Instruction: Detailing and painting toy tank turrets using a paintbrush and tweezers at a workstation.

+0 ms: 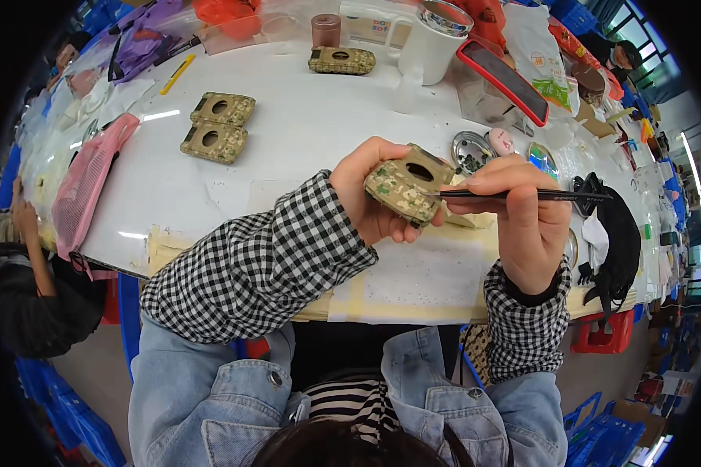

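Note:
Over the near middle of the table, my left hand [358, 183] is closed around a camouflage-painted toy tank hull [403, 187] with an oval hole in its top. A thin dark paintbrush [514, 194] is pinched in my right hand [533, 214]. Its tip meets the hull's edge beside the hole, as far as I can see. Two similar hulls [220, 108] lie side by side at the left, and another hull [342, 61] stands at the back near a white mug. Just past my right hand is a round metal tin [472, 152] with dark paint in it.
A white lidded mug [432, 43] and a red-cased phone [503, 82] stand at the back right. A yellow pen [177, 74] and a pink mesh bag [93, 183] are on the left. Black straps [619, 233] lie at the right edge. Another person's arm [29, 233] shows far left.

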`<state>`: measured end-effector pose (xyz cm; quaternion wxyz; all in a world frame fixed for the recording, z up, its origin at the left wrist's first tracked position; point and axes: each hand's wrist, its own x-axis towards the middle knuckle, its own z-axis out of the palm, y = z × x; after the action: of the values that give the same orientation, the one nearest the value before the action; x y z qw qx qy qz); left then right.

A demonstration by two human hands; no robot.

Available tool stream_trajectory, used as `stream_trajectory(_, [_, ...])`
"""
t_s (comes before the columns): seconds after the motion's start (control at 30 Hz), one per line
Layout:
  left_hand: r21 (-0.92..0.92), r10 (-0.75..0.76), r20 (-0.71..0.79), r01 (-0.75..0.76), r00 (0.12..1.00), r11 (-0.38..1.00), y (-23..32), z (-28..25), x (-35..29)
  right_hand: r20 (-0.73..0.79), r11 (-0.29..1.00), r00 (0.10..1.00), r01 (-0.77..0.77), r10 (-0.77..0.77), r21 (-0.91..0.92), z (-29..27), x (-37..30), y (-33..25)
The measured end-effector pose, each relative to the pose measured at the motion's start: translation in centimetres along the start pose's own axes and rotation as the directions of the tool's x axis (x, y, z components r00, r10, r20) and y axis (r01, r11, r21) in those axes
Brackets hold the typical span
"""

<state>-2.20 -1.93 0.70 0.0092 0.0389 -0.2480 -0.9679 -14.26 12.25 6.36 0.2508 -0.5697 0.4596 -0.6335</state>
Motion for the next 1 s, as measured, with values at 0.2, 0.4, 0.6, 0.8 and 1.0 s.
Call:
stream_trajectory(0.2, [0.015,-0.01,-0.013,0.01,1.0,1.0,-0.03,0.08,-0.04,0.019,1.0,1.0,0.003,-0.003,-0.012,-0.44,-0.05,0.3])
stream_trajectory(0.4, [0.01,-0.012,-0.03,0.012,0.999,1.0,-0.06,0.12,-0.11,0.078,0.993,0.996,0.042,-0.033,-0.108,-0.65,0.07,0.47])
stream_trajectory(0.6, [0.005,0.005,0.026,-0.005,1.0,1.0,-0.13,-0.35,0.1,0.044,0.999,0.999,0.027,-0.026,-0.038,-0.49,-0.04,0.59])
stream_trajectory(0.8, [-0.006,0.003,0.018,-0.002,1.0,1.0,-0.11,-0.24,0.03,0.033,0.999,0.999,0.031,-0.031,-0.017,-0.46,-0.07,0.61])
stream_trajectory(1.0, [-0.014,0.005,0.045,-0.005,0.999,1.0,-0.15,-0.53,0.25,0.046,0.999,0.998,0.046,-0.045,-0.01,-0.47,0.07,0.59])
